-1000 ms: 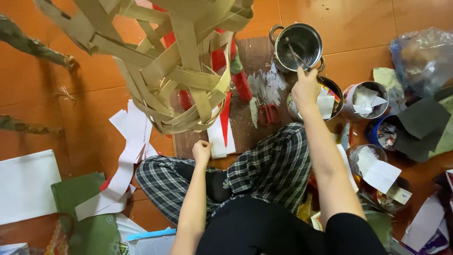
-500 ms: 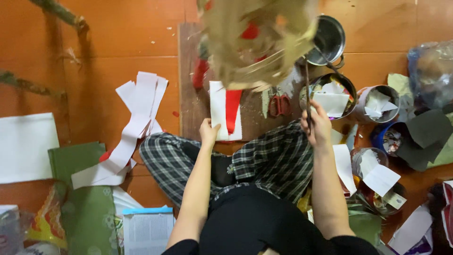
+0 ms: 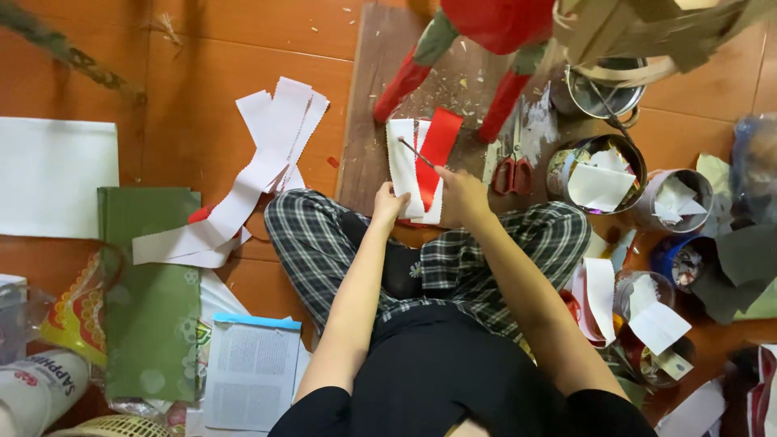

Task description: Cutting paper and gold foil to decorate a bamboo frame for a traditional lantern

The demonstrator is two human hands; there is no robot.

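Observation:
I sit cross-legged on an orange tiled floor in front of a brown wooden board [image 3: 368,105]. My left hand [image 3: 388,202] pinches the near edge of a stack of white paper strips [image 3: 401,158] with a red strip [image 3: 433,154] lying over them. My right hand [image 3: 461,194] holds a thin brush [image 3: 417,152] whose tip rests on the white strips. A woven bamboo frame [image 3: 639,32] with a red paper-covered figure [image 3: 486,24] on red and green legs hangs above the board's far end.
Red-handled scissors [image 3: 511,170] lie right of the strips. Metal pots [image 3: 603,89] and tins [image 3: 599,174] with paper scraps stand at right. Long white strips [image 3: 259,162] lie left of the board, with green paper [image 3: 150,283], a white sheet [image 3: 48,174] and a printed booklet [image 3: 251,364].
My right hand has come back from the pots at right to the strips, brush in hand. My view has dropped lower, so the woven frame now sits at the top.

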